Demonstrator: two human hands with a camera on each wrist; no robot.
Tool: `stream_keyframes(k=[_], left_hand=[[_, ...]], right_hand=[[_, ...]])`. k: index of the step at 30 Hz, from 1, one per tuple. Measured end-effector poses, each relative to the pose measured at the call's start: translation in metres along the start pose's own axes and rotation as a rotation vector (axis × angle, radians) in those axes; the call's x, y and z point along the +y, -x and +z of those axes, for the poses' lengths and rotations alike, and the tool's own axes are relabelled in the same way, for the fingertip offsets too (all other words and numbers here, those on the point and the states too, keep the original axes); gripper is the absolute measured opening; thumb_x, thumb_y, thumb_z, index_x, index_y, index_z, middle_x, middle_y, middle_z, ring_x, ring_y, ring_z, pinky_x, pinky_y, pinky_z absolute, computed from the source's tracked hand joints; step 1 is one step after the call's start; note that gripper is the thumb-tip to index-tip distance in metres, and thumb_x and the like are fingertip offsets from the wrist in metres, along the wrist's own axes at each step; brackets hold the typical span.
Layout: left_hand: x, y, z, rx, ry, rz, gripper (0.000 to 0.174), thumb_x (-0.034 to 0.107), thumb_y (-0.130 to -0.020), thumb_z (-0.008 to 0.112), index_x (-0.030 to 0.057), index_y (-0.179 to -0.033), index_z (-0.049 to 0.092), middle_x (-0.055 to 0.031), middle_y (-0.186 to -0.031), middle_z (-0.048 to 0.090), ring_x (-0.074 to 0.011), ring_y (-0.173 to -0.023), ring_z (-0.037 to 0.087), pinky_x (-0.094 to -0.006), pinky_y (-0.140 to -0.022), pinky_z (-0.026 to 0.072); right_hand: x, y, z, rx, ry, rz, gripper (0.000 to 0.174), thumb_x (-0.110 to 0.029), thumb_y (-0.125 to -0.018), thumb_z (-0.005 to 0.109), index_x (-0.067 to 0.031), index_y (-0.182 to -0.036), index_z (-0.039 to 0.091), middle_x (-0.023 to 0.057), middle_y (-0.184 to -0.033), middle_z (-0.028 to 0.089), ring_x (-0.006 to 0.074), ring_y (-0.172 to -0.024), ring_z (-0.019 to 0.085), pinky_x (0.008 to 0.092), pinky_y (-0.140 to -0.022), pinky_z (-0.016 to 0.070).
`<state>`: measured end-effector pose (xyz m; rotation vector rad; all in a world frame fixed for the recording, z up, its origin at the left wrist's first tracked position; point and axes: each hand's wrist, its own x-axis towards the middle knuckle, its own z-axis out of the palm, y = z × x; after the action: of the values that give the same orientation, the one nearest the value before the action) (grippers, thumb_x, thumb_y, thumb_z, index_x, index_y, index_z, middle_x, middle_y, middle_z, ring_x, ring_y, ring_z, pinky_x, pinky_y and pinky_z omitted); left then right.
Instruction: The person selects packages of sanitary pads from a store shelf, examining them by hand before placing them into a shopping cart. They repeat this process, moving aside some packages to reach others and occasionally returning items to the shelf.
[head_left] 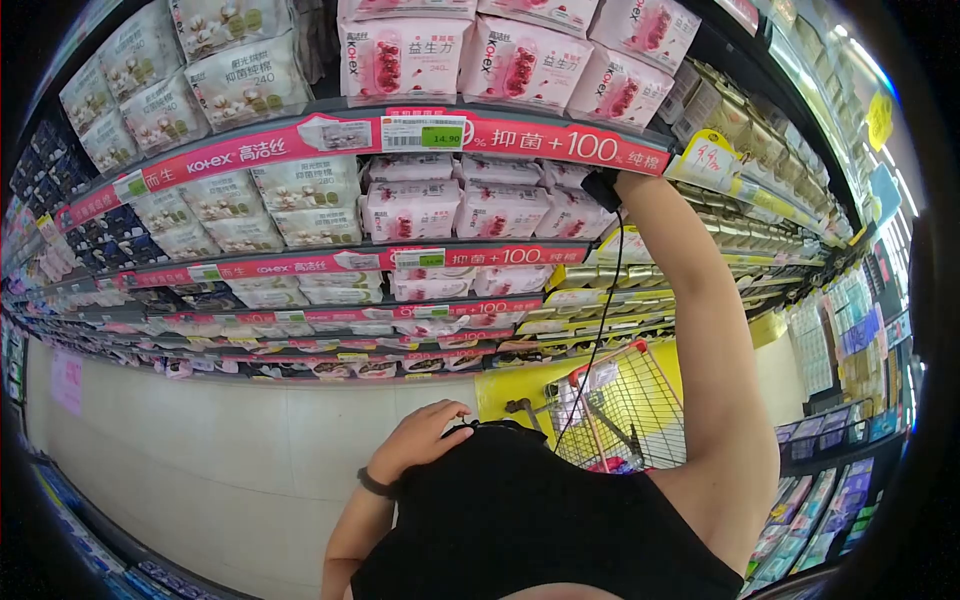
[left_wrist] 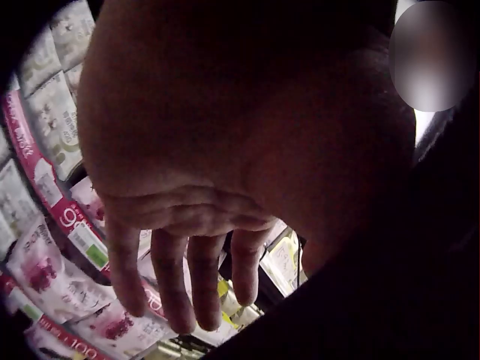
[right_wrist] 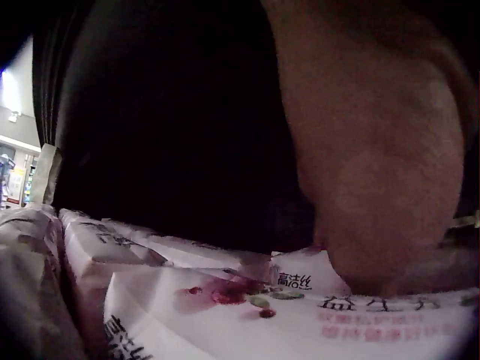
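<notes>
The right arm reaches into the shelf, and its hand is hidden behind the pink label strip (head_left: 560, 140) in the head view. In the right wrist view, part of the right hand (right_wrist: 375, 172) is over a white-and-pink package (right_wrist: 217, 315) with red fruit printed on it; its fingers are out of sight. Similar pink packages (head_left: 495, 210) fill the shelf beside the wrist. The left hand (head_left: 425, 435) is by the front of the black top, fingers loosely bent and holding nothing. The left wrist view shows the left hand (left_wrist: 187, 217) with its fingers hanging apart.
White cotton-print packages (head_left: 250, 80) stand left of the pink ones. Gold packages (head_left: 740, 120) line the shelf on the right. A wire shopping cart (head_left: 640, 400) stands below the right arm, and a cable runs down from the right wrist. Another display (head_left: 830, 430) is at the far right.
</notes>
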<state>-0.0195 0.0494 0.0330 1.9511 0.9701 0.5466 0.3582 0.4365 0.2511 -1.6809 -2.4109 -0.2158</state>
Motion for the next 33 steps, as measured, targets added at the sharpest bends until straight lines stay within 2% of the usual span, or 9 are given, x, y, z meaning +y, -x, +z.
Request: stream_keyframes(k=[7,10,13,19,25,30,33], left_hand=[[0.004,-0.003,0.003,-0.025,0.001,-0.06,0.039,0.035,-0.101,0.065,0.0065,-0.127,0.06,-0.0155,-0.122,0.067,-0.0328,-0.113,0.067,-0.0426,-0.096,0.0536],[0.004,-0.006,0.005,-0.035,-0.013,-0.073,0.037,0.037,-0.102,0.062,0.0076,-0.124,0.061,-0.0173,-0.122,0.067,-0.0388,-0.114,0.064,-0.0454,-0.098,0.0514],[0.008,-0.007,0.002,-0.061,-0.031,-0.073,0.038,0.039,-0.102,0.061,0.0081,-0.124,0.061,-0.0176,-0.122,0.067,-0.0396,-0.114,0.064,-0.0463,-0.097,0.0513],[0.002,-0.008,0.006,-0.093,-0.054,-0.051,0.038,0.04,-0.103,0.059,0.0091,-0.124,0.06,-0.0173,-0.122,0.066,-0.0397,-0.114,0.063,-0.0468,-0.098,0.0502],[0.002,-0.007,0.006,-0.141,-0.102,-0.076,0.039,0.037,-0.104,0.06,0.0066,-0.128,0.06,-0.0179,-0.124,0.066,-0.0367,-0.116,0.064,-0.0441,-0.099,0.0515],[0.001,-0.012,0.011,-0.136,-0.086,-0.051,0.038,0.039,-0.104,0.058,0.0075,-0.126,0.061,-0.0176,-0.122,0.066,-0.0386,-0.115,0.063,-0.0462,-0.099,0.0505],[0.006,-0.01,0.009,-0.127,-0.095,-0.076,0.038,0.04,-0.104,0.057,0.008,-0.125,0.061,-0.0176,-0.121,0.066,-0.0397,-0.115,0.063,-0.0469,-0.099,0.0503]], right_hand=[[-0.003,0.001,0.002,-0.032,-0.024,-0.004,0.069,-0.049,-0.093,0.06,-0.0101,-0.148,0.046,0.0201,-0.15,0.046,0.0365,-0.139,0.045,0.0452,-0.115,0.0374],[-0.004,0.0,0.001,-0.045,-0.028,-0.011,0.071,-0.051,-0.093,0.059,-0.0104,-0.15,0.045,0.02,-0.152,0.045,0.0359,-0.14,0.044,0.0448,-0.116,0.0366],[-0.005,0.002,0.001,-0.056,-0.042,-0.011,0.073,-0.054,-0.094,0.058,-0.0107,-0.151,0.043,0.0198,-0.154,0.044,0.0353,-0.142,0.043,0.0444,-0.117,0.0357],[-0.002,0.008,0.001,-0.082,-0.049,-0.007,0.077,-0.059,-0.095,0.056,-0.0113,-0.154,0.041,0.0194,-0.157,0.041,0.0342,-0.145,0.041,0.0435,-0.119,0.0339],[-0.003,0.011,0.0,-0.121,-0.056,-0.012,0.082,-0.064,-0.096,0.054,-0.012,-0.157,0.038,0.019,-0.161,0.038,0.033,-0.148,0.039,0.0426,-0.121,0.0321],[-0.012,0.018,-0.008,-0.194,-0.064,-0.03,0.085,-0.068,-0.097,0.052,-0.0125,-0.16,0.036,0.0187,-0.164,0.036,0.032,-0.15,0.037,0.0419,-0.123,0.0306],[-0.041,0.024,-0.017,-0.306,-0.068,-0.064,0.088,-0.07,-0.098,0.051,-0.0128,-0.162,0.035,0.0185,-0.166,0.034,0.0314,-0.152,0.036,0.0414,-0.124,0.0297]])
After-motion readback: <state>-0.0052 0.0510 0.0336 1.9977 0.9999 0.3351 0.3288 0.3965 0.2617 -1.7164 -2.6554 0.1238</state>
